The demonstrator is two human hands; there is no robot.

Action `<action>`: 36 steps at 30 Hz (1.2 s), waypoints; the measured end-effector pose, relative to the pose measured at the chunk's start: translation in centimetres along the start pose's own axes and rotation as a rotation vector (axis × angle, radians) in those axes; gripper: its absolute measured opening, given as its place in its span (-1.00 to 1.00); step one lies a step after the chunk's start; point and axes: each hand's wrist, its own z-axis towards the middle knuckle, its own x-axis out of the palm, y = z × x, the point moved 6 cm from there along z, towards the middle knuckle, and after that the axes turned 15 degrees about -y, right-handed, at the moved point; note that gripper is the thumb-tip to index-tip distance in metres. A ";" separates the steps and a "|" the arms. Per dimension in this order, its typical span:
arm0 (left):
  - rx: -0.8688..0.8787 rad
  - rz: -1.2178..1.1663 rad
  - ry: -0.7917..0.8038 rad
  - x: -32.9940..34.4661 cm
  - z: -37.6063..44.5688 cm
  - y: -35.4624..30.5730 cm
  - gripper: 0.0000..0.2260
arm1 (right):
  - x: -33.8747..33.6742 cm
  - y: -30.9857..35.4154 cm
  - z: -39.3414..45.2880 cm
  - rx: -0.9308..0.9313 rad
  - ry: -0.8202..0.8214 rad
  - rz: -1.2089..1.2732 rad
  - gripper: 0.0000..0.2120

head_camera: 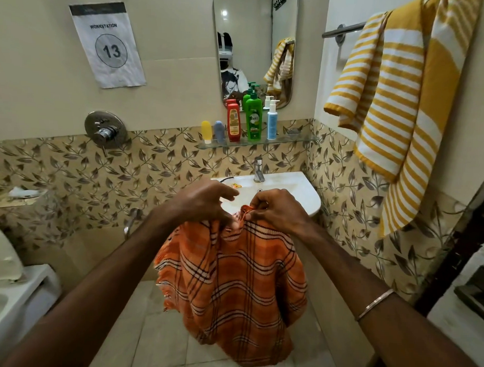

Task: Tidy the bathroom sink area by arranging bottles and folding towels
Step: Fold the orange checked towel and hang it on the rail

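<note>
Here the left hand (207, 200) touches the orange plaid towel (231, 287) at its top edge, fingers spread and loosely curled; whether they pinch the cloth I cannot tell. It hangs before the sink (295, 190). The right hand (275, 209) pinches the upper corner. Best to draw the 2 hands apart along the edge, find the other corner, then fold evenly.

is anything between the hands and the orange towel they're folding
No. The right hand already pinches the orange plaid towel at its top edge, and the left hand holds the bunched cloth beside it with its fingers spread. The towel hangs free in front of the white sink.
</note>
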 end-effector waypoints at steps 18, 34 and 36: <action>0.113 0.103 -0.240 -1.2 0.4 -1.5 -0.86 | -1.0 -5.0 -0.8 0.165 0.249 0.025 -0.74; 0.075 0.201 -0.278 -3.6 -0.6 1.7 -0.86 | -2.0 -9.7 -2.0 0.356 0.126 0.025 -0.76; 0.075 0.190 -0.290 -3.8 -0.7 1.7 -0.85 | -2.1 -9.8 -1.7 0.340 0.062 -0.019 -0.80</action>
